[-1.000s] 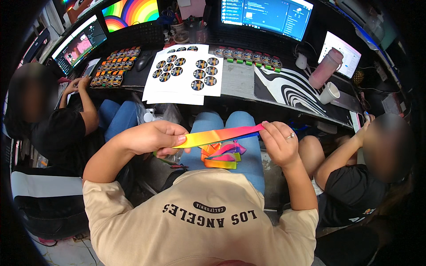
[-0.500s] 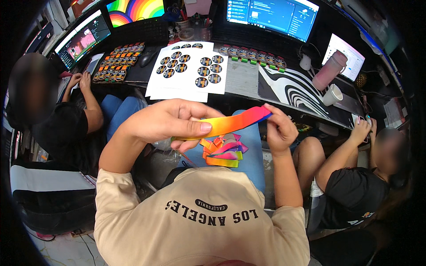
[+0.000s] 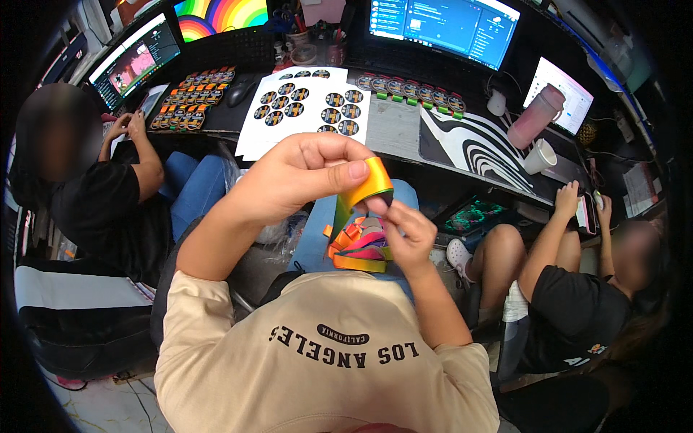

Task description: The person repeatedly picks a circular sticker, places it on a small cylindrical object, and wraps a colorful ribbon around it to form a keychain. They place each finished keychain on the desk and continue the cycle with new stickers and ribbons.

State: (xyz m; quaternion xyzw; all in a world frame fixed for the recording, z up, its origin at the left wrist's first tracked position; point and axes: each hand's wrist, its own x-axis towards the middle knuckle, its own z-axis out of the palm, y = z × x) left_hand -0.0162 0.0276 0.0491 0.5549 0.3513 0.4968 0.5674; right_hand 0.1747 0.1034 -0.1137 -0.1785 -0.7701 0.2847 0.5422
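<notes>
Raised closer since before, both hands, left hand [image 3: 299,177] and right hand [image 3: 406,234], pinch a glossy rainbow ribbon [image 3: 364,189], now curled.

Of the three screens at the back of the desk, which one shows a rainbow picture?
The middle screen, at the top left of centre. The left screen shows a pinkish picture; the right screen shows blue windows.

Ribbon [image 3: 368,187] in hands: rainbow, orange-yellow w/ a dark end. Ribbon pile [image 3: 361,245] on lap: orange, pink, green. Shirt [image 3: 325,361]: beige w/ black lettering. Jeans [image 3: 317,231]: blue. Sticker sheets [image 3: 307,108] on bench [image 3: 397,126]: white w/ dark round discs. Mat [image 3: 480,148]: black-white zebra swirls. Bottle [image 3: 534,115]: pink. Cup [image 3: 541,155]: white.
</notes>
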